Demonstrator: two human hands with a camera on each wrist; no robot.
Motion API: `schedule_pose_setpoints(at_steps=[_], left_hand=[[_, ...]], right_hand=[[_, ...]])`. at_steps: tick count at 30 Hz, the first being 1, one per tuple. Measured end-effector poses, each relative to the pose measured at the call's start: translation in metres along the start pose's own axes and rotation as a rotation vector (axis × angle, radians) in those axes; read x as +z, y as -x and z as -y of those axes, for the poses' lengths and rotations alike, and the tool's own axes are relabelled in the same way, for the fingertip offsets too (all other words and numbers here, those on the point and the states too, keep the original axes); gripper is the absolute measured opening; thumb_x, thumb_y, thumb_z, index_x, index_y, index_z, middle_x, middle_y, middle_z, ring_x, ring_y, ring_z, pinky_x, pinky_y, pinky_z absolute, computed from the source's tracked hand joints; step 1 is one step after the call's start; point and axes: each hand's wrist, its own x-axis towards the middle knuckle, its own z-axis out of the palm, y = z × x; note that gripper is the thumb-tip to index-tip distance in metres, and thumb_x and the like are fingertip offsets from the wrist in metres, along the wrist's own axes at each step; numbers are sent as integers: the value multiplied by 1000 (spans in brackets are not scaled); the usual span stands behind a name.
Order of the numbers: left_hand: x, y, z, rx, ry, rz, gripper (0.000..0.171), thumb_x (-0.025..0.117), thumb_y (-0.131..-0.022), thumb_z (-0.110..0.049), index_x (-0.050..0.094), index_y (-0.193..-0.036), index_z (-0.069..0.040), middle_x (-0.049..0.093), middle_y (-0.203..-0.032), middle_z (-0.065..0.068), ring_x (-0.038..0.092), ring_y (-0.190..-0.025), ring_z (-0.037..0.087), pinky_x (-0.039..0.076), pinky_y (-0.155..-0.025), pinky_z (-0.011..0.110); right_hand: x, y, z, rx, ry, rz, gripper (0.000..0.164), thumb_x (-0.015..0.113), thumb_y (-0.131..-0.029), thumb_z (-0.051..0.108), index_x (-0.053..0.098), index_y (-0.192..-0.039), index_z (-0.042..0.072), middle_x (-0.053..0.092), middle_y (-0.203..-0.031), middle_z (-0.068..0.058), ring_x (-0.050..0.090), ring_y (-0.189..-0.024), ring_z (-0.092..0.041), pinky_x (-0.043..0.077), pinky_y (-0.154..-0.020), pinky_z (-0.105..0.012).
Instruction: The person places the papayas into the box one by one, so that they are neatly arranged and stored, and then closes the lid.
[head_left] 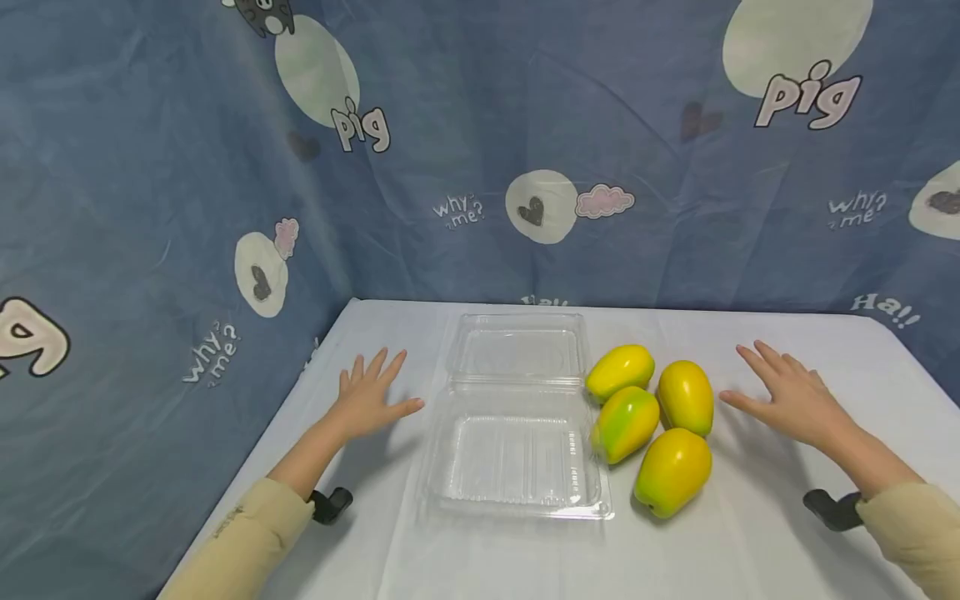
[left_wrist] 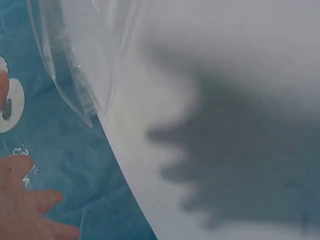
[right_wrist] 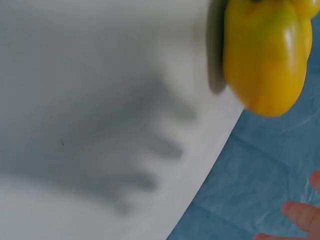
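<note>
A clear plastic clamshell box [head_left: 517,450] lies unfolded on the white table, its lid [head_left: 519,350] flat toward the back. Right beside it sit several yellow-green mangoes [head_left: 626,425], grouped close together. My left hand [head_left: 367,400] hovers left of the box with fingers spread and nothing in it. To the right of the fruit, my right hand [head_left: 798,404] is also spread and holds nothing; its thumb points at the nearest mango [head_left: 686,398]. The right wrist view shows one mango [right_wrist: 265,60] up close, with fingertips [right_wrist: 300,215] at the lower corner.
A white cloth covers the table [head_left: 780,550]. Blue printed curtains [head_left: 450,125] stand behind it and along its left side. Black straps [head_left: 330,505] are on both wrists, below tan sleeves. Both hands cast shadows on the cloth.
</note>
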Motion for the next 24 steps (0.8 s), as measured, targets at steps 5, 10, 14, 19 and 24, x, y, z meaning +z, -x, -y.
schedule_pose_setpoints(at_steps=[5, 10, 14, 19, 24], left_hand=[[3, 13, -5, 41, 64, -2, 88, 58, -81, -55, 20, -146, -10, 14, -149, 24, 4, -131, 54, 3, -98, 70], [4, 24, -11, 92, 191, -1, 86, 62, -82, -48, 20, -146, -9, 16, -149, 24, 11, -133, 50, 14, -99, 68], [8, 31, -17, 133, 294, 25, 87, 63, -82, -46, 17, -147, -12, 13, -150, 21, 14, -135, 44, 21, -98, 67], [14, 41, -25, 159, 388, 65, 87, 63, -82, -44, 14, -148, -15, 12, -151, 17, 14, -136, 40, 23, -98, 65], [22, 49, -29, 185, 496, 108, 89, 69, -80, -35, 15, -147, -13, 15, -151, 16, 21, -134, 40, 27, -98, 62]], right_hand=[[4, 10, 9, -61, -4, -38, 84, 56, -84, 53, 24, -142, -1, 22, -141, -34, 22, -120, -58, 16, -92, -71], [9, 20, 16, -133, -33, -113, 81, 61, -83, 47, 27, -142, 4, 25, -141, -31, 24, -120, -57, 19, -93, -69], [13, 28, 23, -181, -55, -155, 79, 65, -81, 43, 29, -142, 6, 27, -141, -28, 20, -124, -56, 18, -92, -71], [19, 37, 34, -219, -82, -138, 78, 67, -80, 42, 32, -141, 8, 27, -144, -23, 18, -129, -51, 22, -89, -71], [31, 45, 44, -340, -128, -128, 71, 71, -77, 35, 40, -137, 13, 33, -141, -19, 31, -124, -45, 33, -90, -62]])
